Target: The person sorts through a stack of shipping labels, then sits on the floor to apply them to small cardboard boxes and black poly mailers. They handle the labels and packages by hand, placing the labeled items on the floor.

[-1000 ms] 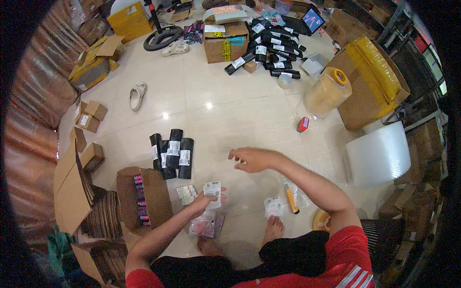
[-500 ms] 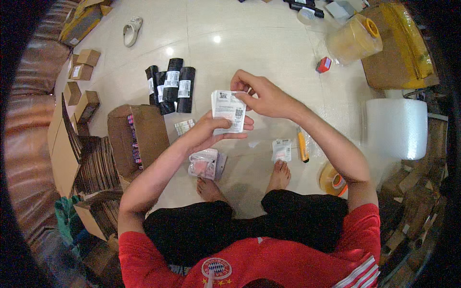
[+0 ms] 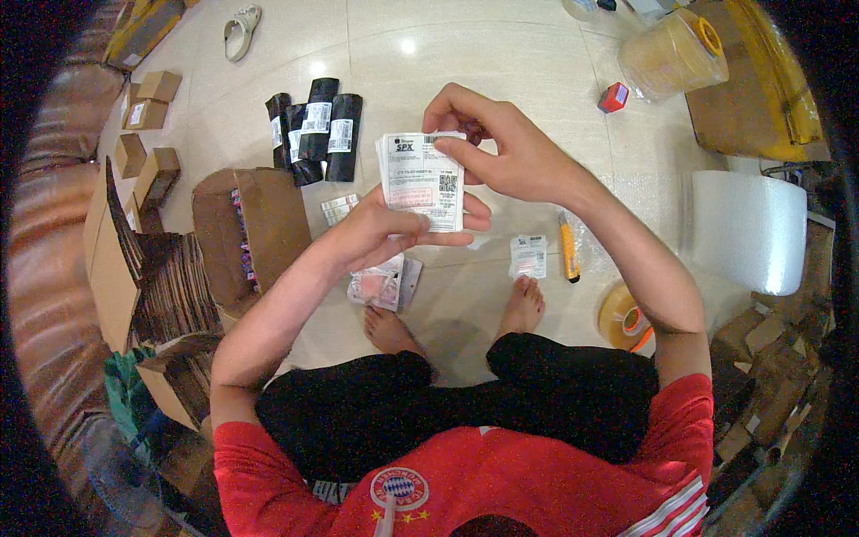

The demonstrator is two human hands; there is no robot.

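A stack of white printed shipping labels [image 3: 416,190] is held up in front of me. My left hand [image 3: 385,224] grips it from the lower left, thumb across the front and fingers behind. At the top right corner, my right hand [image 3: 479,143] pinches the stack's edge between thumb and curled fingers. Below lie a clear plastic packet [image 3: 376,285] by my left foot and more white labels [image 3: 529,256] by my right foot. Beside those labels is a yellow utility knife [image 3: 570,251]. Small white boxes [image 3: 339,208] sit just left of my left wrist.
Black wrapped rolls [image 3: 318,130] with labels lie ahead on the left. An open carton [image 3: 277,228] and stacked flat cardboard [image 3: 174,285] stand at the left. On the right are a tape roll [image 3: 617,315], bubble wrap [image 3: 752,233], a stretch film roll [image 3: 671,58] and a red object [image 3: 613,98].
Both hands have come slightly up with the label stack, which now appears larger and closer. The whole view has shifted a little, so floor things sit higher in the picture.
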